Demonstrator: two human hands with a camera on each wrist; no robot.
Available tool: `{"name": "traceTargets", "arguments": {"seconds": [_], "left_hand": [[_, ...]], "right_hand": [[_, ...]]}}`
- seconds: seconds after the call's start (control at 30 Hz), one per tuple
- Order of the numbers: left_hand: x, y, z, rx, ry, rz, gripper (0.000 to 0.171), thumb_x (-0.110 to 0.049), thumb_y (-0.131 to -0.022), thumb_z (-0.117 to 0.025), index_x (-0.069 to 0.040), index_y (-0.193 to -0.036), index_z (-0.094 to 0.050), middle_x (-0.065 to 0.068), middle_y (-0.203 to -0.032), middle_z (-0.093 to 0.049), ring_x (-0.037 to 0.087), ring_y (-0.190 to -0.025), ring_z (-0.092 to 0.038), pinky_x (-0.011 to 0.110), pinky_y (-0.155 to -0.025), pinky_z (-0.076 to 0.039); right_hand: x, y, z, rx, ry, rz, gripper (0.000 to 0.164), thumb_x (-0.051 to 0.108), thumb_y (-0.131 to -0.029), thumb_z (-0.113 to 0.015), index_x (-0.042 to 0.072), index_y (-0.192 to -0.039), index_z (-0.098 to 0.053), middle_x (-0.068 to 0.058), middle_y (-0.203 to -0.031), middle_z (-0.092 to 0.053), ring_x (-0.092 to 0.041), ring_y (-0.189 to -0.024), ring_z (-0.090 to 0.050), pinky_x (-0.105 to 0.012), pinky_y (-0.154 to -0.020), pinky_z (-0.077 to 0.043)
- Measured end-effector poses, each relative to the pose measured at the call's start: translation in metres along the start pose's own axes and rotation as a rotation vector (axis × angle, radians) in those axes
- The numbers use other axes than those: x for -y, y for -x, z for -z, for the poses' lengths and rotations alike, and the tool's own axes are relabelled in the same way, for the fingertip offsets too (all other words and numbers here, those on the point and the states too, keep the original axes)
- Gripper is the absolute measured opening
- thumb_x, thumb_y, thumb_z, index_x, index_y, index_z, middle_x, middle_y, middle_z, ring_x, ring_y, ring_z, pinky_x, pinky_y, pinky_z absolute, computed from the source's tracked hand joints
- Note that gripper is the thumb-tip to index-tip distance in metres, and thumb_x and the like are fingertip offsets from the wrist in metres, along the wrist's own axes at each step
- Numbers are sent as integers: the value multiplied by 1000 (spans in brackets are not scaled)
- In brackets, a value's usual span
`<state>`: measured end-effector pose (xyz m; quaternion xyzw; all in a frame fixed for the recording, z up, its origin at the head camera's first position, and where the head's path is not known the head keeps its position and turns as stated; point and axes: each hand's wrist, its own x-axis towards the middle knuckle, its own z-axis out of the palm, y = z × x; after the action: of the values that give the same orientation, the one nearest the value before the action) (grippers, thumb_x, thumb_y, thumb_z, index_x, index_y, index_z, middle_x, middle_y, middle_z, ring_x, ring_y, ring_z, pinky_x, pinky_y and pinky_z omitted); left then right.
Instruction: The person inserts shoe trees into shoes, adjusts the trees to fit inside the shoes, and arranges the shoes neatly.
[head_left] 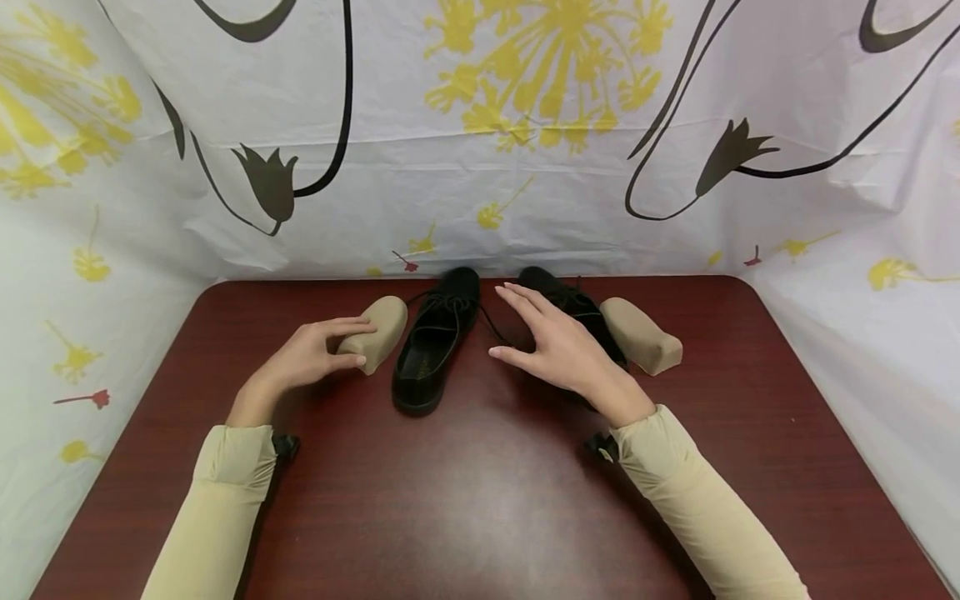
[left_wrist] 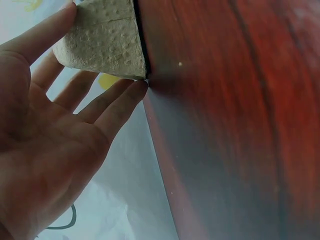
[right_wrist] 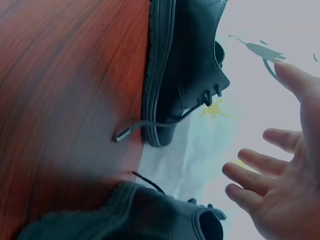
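Observation:
My left hand (head_left: 303, 354) spans the near part of a beige moulded shoe insert (head_left: 386, 321), fingers over one side and thumb at the other. In the left wrist view, the thumb and fingertips meet the insert's dimpled surface (left_wrist: 102, 37). Just right of it stands a black lace-up shoe (head_left: 420, 379), toe toward the backdrop and laces trailing. My right hand (head_left: 566, 346), fingers extended and holding nothing, hovers over a second black shoe (head_left: 592, 312) and partly hides it. The right wrist view shows both shoes, with a loose lace (right_wrist: 155, 124) hanging from the upper one.
Another beige shoe insert (head_left: 641, 333) lies right of the second shoe. All of this sits near the far edge of a dark red wooden table (head_left: 465, 508). Behind and at both sides hangs a white cloth (head_left: 420, 183) with yellow and grey flower prints.

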<state>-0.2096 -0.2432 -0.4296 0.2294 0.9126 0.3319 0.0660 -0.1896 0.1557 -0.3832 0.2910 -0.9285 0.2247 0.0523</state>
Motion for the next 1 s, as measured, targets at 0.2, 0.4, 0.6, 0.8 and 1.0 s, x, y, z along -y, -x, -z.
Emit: {"name": "traceTargets", "arguments": {"seconds": [0.2,0.4,0.6,0.8,1.0], "left_hand": [[-1,-2,2,5,8,39,56,-29,-86,-80,-19,-139,-61,6,-142,-56,32,-137,-43,54,-108,-36],[1,-4,3,-4,26,57,56,-35,-87,-78,-19,-138,-62,6,-142,-57,32,-137,-44,54,-108,-36],[-1,-4,4,-15,62,65,56,-36,-89,-75,-18,-140,-60,11,-147,-51,33,-141,-38,55,-109,-34],[-3,-3,4,-33,61,64,54,-30,-89,-75,-17,-140,-60,11,-150,-48,34,-142,-37,55,-110,-33],[-5,-1,2,-58,33,33,51,-30,-88,-78,-17,-135,-64,12,-147,-50,35,-137,-43,53,-102,-43]], "right_hand": [[2,-6,-5,21,-28,-16,84,64,-91,-58,28,-159,-25,2,-160,-28,-26,-131,-50,-50,-96,-47],[3,-9,-8,45,-51,-33,83,64,-91,-57,29,-159,-25,1,-161,-27,-26,-137,-43,-51,-99,-45],[3,-13,-13,71,-78,-58,83,65,-91,-57,29,-159,-25,1,-161,-25,-26,-140,-40,-51,-101,-43],[4,-19,-19,96,-110,-73,84,65,-91,-57,27,-159,-25,0,-162,-22,-26,-140,-40,-52,-101,-43],[7,-25,-27,97,-118,-66,84,65,-91,-57,28,-159,-24,0,-162,-22,-25,-141,-39,-50,-102,-43]]}}
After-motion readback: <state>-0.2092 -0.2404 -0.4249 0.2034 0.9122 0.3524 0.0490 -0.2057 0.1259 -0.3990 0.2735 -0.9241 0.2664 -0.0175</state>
